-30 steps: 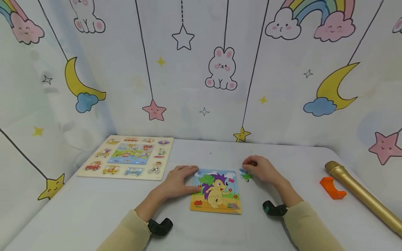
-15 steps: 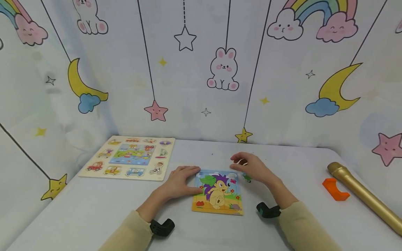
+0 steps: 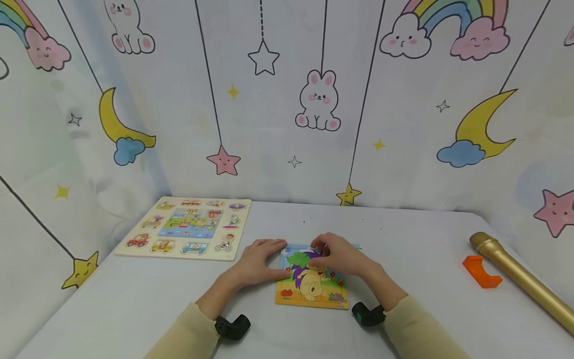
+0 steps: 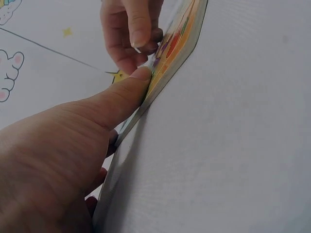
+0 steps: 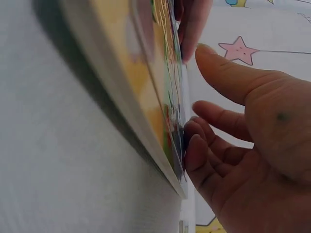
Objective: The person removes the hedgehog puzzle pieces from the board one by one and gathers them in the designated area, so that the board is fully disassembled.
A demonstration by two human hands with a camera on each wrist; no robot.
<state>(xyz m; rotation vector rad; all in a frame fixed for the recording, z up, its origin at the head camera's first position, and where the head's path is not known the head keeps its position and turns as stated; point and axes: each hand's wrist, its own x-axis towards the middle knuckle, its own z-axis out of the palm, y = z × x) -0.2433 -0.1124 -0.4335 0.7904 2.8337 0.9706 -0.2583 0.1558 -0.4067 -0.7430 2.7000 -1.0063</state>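
A square jigsaw puzzle (image 3: 309, 289) with a purple-spined hedgehog lies flat on the table. My left hand (image 3: 259, 262) rests at its left side, the thumb touching the board's edge. Above the puzzle's upper right part is my right hand (image 3: 338, 255), covering the hedgehog's face. In the right wrist view, the right thumb (image 5: 228, 73) and forefinger stand apart with nothing visible between them, while the other fingers bend near the picture. Behind the right hand, a blue bit of a loose piece (image 3: 358, 246) peeks out; the rest of it is hidden.
At the back left lies a larger puzzle board (image 3: 179, 249) with vehicle pictures. On the right are an orange curved block (image 3: 481, 271) and a gold microphone (image 3: 515, 274). A cartoon-printed cloth (image 3: 269, 119) stands behind the white table (image 3: 112, 309).
My right hand has left the loose piece beside the puzzle and moved left, over the puzzle's upper part. The left hand keeps its place at the left edge.
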